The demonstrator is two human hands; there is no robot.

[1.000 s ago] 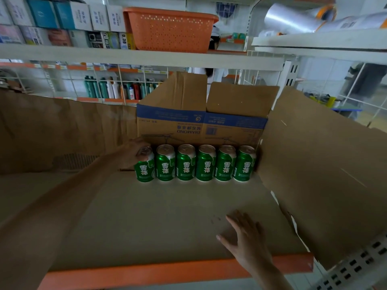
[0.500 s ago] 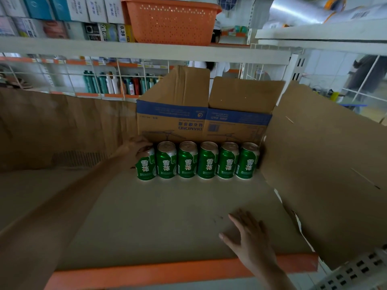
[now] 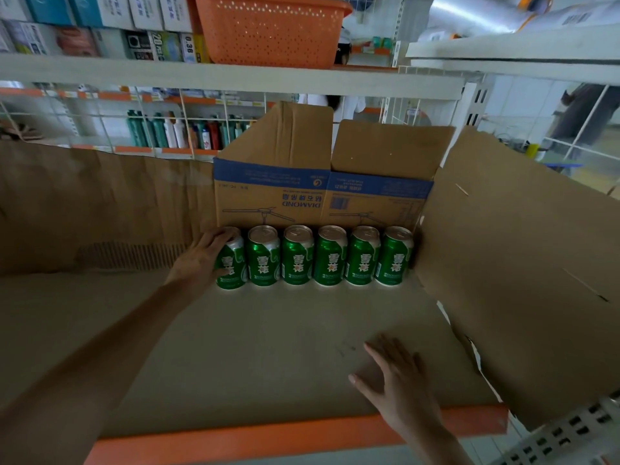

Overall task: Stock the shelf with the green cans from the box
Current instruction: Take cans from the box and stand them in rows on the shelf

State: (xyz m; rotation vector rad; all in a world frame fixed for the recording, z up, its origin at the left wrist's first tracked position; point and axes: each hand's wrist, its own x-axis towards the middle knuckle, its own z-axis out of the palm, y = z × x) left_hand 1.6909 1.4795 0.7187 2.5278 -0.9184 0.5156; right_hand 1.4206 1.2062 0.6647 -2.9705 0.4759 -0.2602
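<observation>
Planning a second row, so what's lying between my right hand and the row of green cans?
In the head view that stretch is bare: only the shelf surface shows between the right hand and the green cans.

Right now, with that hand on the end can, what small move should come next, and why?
Probably let go: the left hand grips the leftmost can, which stands upright on the shelf in line with the other five cans. It looks placed.

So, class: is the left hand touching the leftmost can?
Touching. The head view shows the left hand wrapped round the leftmost can, fingers over its top and thumb on its side, with no gap.
</observation>
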